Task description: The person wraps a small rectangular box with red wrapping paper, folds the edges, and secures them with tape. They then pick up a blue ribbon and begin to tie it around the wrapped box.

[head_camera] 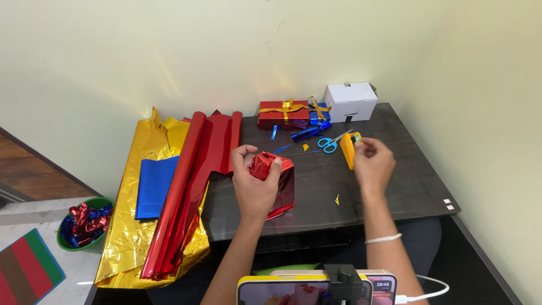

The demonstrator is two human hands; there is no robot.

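Head camera looks down on a dark table (395, 192) set in a corner of pale walls, where two bare hands work among sheets of shiny foil paper. One left hand (255, 183) has its grip closed over the gathered top of one red foil-wrapped parcel (276, 183), which stands on the table near its front edge, at the middle. One right hand (372, 164), a silver bracelet (383, 239) on its wrist, pinches one yellow tape dispenser (348, 149) between thumb and fingers, held just above the table to the right of the parcel.

Just beside the dispenser lies one pair of blue-handled scissors (330, 143). Behind them, against the wall, stand one red wrapped gift with a gold ribbon (284, 114), one blue wrapped gift (319, 114) touching its right end, and one white cardboard box (351, 101). One strip of crumpled blue foil (307, 133) lies before the gifts, with a few small blue and yellow scraps scattered nearby.

At the left, three colours of foil hang over the table's end: one gold sheet (127, 237), one blue sheet (153, 186) upon it, and red foil (189, 186) partly rolled. On the floor, one green bowl (84, 223) holds red and blue foil offcuts. One phone on a mount (316, 288) shows at the bottom edge.
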